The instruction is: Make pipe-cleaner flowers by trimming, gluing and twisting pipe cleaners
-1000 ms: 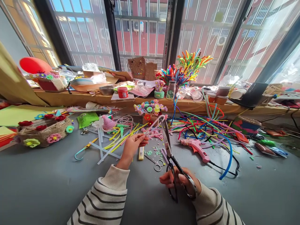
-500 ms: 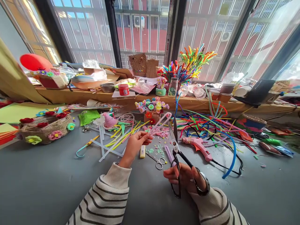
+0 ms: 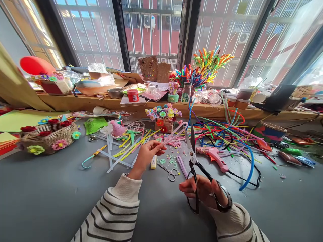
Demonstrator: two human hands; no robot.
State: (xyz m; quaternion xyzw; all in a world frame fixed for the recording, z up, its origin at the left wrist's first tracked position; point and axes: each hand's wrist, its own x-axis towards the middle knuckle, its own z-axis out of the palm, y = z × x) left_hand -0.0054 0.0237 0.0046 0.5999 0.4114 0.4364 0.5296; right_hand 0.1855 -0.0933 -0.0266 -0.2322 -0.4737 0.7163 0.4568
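My left hand (image 3: 147,154) pinches a folded pale pink pipe cleaner (image 3: 174,132) that slants up to the right, its bent end near the scissor tips. My right hand (image 3: 202,191) grips the handles of large black scissors (image 3: 193,158), blades slightly apart and pointing up beside the pipe cleaner's loop. Both arms wear striped sleeves. Below the hands lies the grey table (image 3: 50,195).
Small silver scissors (image 3: 169,173), a pink glue gun (image 3: 214,158) with a black cord, loose pipe cleaners (image 3: 227,137), a woven basket with flowers (image 3: 47,137), a small flower box (image 3: 164,119), and a cluttered wooden sill (image 3: 101,104) surround the hands.
The scissors have shifted right and tilted more upright, blades now slightly apart. My right hand moved right with them. The left hand holds the pink pipe cleaner nearly where it was.
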